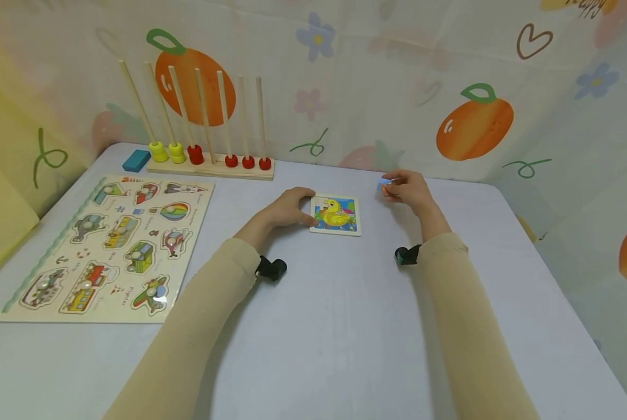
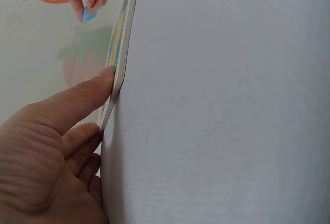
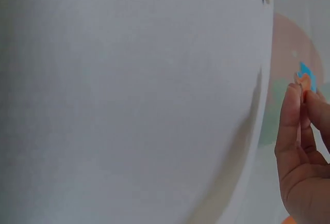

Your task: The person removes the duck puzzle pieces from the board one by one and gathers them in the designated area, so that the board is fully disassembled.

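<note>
A small square jigsaw puzzle [image 1: 337,216] with a yellow duck on a blue and green picture lies flat on the white table. My left hand [image 1: 286,210] holds it by its left side, thumb at the near corner and fingers by the far one. In the left wrist view, the thumb [image 2: 98,87] presses on the board's edge. Off to the right and raised above the table, my right hand [image 1: 409,189] pinches a little puzzle piece [image 1: 383,184] between thumb and fingertips. That piece [image 3: 306,77] appears blue and orange in the right wrist view.
A large vehicle peg puzzle [image 1: 108,251] covers the table's left part. Behind it stand a wooden bead rack [image 1: 213,168] with tall pegs and a blue block [image 1: 136,160]. A fruit-printed cloth [image 1: 376,76] hangs along the back.
</note>
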Demonstrator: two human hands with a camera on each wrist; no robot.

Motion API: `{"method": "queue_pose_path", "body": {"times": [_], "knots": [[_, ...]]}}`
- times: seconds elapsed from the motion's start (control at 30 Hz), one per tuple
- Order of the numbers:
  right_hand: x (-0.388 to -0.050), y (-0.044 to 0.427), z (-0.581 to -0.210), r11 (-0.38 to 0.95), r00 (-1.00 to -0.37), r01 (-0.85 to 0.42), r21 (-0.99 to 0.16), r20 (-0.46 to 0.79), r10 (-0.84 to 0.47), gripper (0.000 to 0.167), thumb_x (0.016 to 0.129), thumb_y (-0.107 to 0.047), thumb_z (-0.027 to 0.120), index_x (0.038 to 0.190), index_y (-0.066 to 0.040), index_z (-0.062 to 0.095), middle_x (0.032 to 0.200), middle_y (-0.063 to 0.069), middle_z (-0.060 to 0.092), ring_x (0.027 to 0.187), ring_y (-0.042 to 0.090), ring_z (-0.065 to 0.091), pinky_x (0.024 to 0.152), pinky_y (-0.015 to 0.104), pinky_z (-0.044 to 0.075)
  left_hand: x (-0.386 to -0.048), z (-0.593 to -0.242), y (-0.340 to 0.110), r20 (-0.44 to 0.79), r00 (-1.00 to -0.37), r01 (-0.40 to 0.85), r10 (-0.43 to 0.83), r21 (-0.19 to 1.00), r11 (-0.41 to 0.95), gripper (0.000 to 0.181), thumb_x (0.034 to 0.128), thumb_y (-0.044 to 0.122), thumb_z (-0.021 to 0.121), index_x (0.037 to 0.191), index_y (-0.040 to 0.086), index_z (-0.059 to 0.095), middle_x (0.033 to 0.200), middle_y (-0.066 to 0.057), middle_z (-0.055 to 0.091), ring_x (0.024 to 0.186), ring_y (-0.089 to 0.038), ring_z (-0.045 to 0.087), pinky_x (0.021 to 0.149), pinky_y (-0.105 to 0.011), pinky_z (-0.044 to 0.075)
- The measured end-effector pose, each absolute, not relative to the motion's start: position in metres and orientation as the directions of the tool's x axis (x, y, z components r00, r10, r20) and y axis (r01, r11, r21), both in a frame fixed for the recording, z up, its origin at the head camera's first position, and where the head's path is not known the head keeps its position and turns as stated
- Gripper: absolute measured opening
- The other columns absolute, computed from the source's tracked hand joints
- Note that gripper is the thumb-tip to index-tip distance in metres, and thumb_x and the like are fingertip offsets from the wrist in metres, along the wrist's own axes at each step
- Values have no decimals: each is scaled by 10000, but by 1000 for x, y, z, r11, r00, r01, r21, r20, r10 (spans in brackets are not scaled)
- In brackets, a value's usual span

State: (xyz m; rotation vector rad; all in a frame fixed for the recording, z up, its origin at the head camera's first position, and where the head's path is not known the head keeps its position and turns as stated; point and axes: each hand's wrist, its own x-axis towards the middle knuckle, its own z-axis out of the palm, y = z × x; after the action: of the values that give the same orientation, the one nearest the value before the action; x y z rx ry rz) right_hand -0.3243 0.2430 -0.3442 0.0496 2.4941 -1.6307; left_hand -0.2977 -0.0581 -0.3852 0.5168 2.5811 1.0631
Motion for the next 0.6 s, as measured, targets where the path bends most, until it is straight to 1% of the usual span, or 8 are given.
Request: {"method": "queue_pose_path", "body": {"times": [0.13,0.27,0.4,0.5,0.6], "knots": [[-322,249,-347,426,-984,127,-896,-167,-58,434,950,15,573,1376,72,514,948,32,466,678,-9,621,692,124,572,-299,-386,-58,-142,-891,208,432,717,665,786,819,237,764,1486,51,393,1596,-131,347,1522,-308,246,1276,-469,194],[-321,249,-347,422,-984,148,-894,-174,-24,450,940,26,584,1382,69,511,944,22,473,667,-8,623,689,126,574,-299,-387,-58,-143,-891,206,430,718,665,784,819,238,768,1484,54,397,1596,-128,348,1523,-303,249,1276,-465,198],[-322,250,-348,436,-986,157,-886,-168,14,429,919,42,606,1339,86,533,903,24,533,629,0,627,655,130,573,-299,-387,-58,-141,-892,207,430,719,664,782,817,233,770,1481,51,399,1594,-129,351,1522,-302,252,1276,-462,200],[-323,251,-350,461,-985,160,-873,-170,19,407,911,39,618,1306,105,543,914,51,571,607,-2,616,634,120,562,-298,-386,-58,-142,-892,206,430,718,665,784,818,233,769,1483,50,397,1595,-131,350,1522,-304,252,1276,-464,201],[-323,252,-352,460,-983,168,-872,-185,9,428,906,42,625,1316,117,531,949,72,591,608,-13,617,632,114,559,-298,-387,-57,-143,-892,205,430,718,665,784,817,233,767,1483,48,397,1596,-133,348,1523,-307,249,1276,-465,198]]}}
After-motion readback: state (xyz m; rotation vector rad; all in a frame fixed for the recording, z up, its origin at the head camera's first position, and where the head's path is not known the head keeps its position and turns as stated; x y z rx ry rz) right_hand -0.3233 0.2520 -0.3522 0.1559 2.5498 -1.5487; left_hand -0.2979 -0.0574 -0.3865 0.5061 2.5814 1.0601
